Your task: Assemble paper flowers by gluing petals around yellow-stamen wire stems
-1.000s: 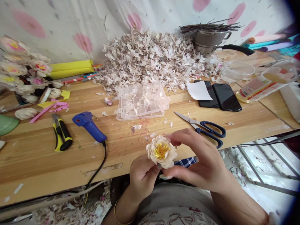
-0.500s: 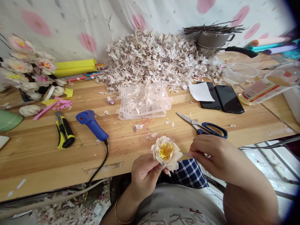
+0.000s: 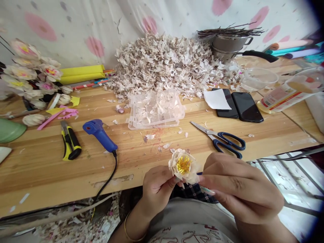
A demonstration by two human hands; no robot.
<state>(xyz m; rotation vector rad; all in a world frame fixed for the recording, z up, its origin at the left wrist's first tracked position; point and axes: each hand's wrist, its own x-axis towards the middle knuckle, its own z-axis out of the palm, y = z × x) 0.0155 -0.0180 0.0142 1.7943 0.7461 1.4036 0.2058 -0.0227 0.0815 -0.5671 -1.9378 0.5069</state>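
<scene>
My left hand pinches the base of a small cream craft flower with a yellow centre, held just off the near edge of the wooden table. My right hand is beside it on the right, fingers closed together, their tips touching the flower's lower right petals. Whether anything small sits between those fingers is hidden. Blue-handled scissors lie on the table just beyond my right hand.
A blue glue gun with a black cord and a yellow utility knife lie at left. A clear plastic box sits before a big heap of pale petal scraps. Two phones, a pot and finished flowers stand around.
My right hand pulled away to the right, then came back to the flower's lower right side. The flower tilted and shifted slightly right in my left hand.
</scene>
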